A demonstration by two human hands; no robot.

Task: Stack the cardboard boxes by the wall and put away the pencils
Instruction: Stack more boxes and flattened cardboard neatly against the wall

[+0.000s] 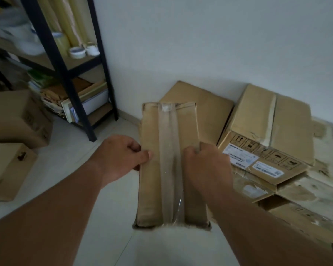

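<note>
Between both hands point(167, 160), long taped cardboard box point(152, 181)

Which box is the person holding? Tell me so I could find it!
Look at the white wall with cardboard boxes piled at its foot. In front of that pile, both hands grip one long, narrow box, left hand and right hand on its sides. Only it has shiny clear tape down its whole middle.
</note>
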